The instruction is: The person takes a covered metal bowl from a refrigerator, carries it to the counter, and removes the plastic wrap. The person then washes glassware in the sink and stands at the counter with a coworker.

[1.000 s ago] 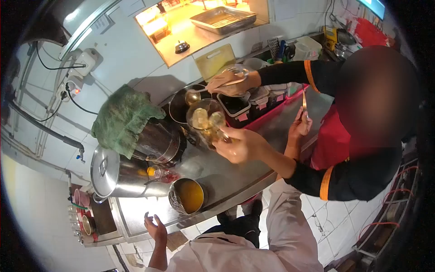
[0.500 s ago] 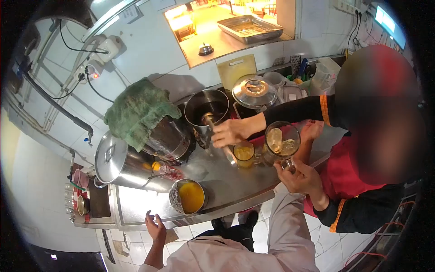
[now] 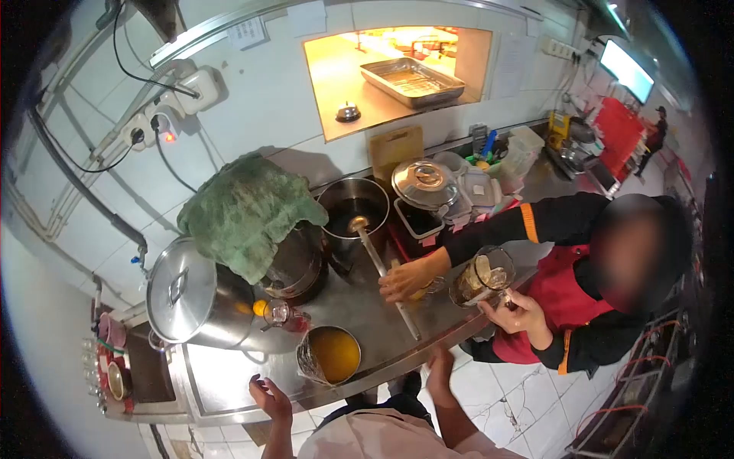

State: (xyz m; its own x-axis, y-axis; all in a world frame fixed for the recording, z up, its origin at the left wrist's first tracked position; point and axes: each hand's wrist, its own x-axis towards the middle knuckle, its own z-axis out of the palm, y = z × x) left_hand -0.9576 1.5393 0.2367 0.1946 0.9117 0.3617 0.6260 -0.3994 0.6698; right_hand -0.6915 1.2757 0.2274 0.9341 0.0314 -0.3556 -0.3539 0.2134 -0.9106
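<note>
My left hand [image 3: 271,398] hovers just off the counter's front edge, fingers apart and nothing in it. Close by stands a metal pot of orange liquid [image 3: 336,356]. My right hand [image 3: 440,373] is low beside the counter edge, its fingers stretched out and seemingly bare. To the right, a co-worker holds a glass mug with ice [image 3: 483,277] in one hand [image 3: 524,317]. The co-worker's other hand [image 3: 413,279] is at the handle of a long ladle [image 3: 386,277], partly covering a glass behind it. The ladle's bowl rests at a deep pot of dark liquid [image 3: 355,191].
On the counter [image 3: 260,382] are a large lidded pot [image 3: 180,291], a vessel under a green cloth [image 3: 248,210], a small glass jug [image 3: 287,315] and a lidded steel pot [image 3: 424,183]. Behind is a serving hatch with a metal tray [image 3: 413,80] and a bell [image 3: 348,112].
My right arm has drawn back from beside the mug to the counter edge. The co-worker has shifted away to the right and lowered, still holding the mug. My view has turned slightly.
</note>
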